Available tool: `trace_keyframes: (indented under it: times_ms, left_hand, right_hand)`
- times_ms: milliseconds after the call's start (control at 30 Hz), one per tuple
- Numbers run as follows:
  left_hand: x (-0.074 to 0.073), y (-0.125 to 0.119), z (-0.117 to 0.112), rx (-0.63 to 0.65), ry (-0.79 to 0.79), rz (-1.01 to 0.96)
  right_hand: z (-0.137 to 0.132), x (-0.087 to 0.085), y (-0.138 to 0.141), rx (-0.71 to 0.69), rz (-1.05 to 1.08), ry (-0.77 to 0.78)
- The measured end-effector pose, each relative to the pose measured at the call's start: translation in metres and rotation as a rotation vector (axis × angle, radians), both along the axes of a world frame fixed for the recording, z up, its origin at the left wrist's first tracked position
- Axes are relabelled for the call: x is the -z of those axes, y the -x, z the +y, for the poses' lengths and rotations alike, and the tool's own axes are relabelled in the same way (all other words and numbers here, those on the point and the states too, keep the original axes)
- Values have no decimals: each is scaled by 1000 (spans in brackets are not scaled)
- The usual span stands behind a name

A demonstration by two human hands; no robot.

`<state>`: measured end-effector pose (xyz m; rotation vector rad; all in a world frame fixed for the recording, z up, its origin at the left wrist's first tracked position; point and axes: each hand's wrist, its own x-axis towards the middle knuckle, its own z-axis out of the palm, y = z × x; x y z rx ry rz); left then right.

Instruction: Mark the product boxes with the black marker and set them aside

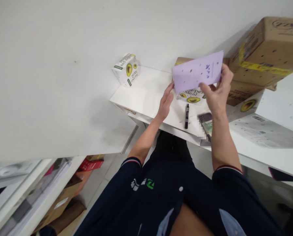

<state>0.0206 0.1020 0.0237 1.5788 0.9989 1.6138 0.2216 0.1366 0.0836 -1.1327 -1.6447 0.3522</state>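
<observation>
My right hand [220,88] grips the right end of a flat lilac box [192,73], thumb on its near face and fingers behind. Dark specks and a small purple print mark the box, which is raised and tilted above the desk. My left hand [165,103] is at the box's lower left corner, fingers stretched out; I cannot tell whether the tips touch it. Partly hidden behind the lilac box is a white Su-per Meal carton [192,98] with avocado prints. A black marker [187,116] lies on the desk between my hands.
On the white desk [148,85], another avocado carton [128,70] stands against the wall at the left end. A phone [207,123] lies by my right forearm. Brown cardboard boxes [266,49] are stacked at right, near a large white box [271,129]. Shelves [60,183] hold goods lower left.
</observation>
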Motion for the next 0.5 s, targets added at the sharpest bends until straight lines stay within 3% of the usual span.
trace_keyframes:
  times_ms: [133, 233, 367, 500]
  left_hand:
    - [42, 27, -85, -253, 114, -95]
    - [61, 43, -118, -352, 284, -101]
    - [67, 58, -118, -409, 449, 32]
    - [65, 64, -102, -418, 475, 51]
  right_hand:
    - [-83, 27, 43, -99, 57, 80]
    - [-120, 65, 69, -92, 136, 263]
    - [-129, 100, 77, -14, 253, 436]
    - [-120, 105, 68, -4, 300, 470]
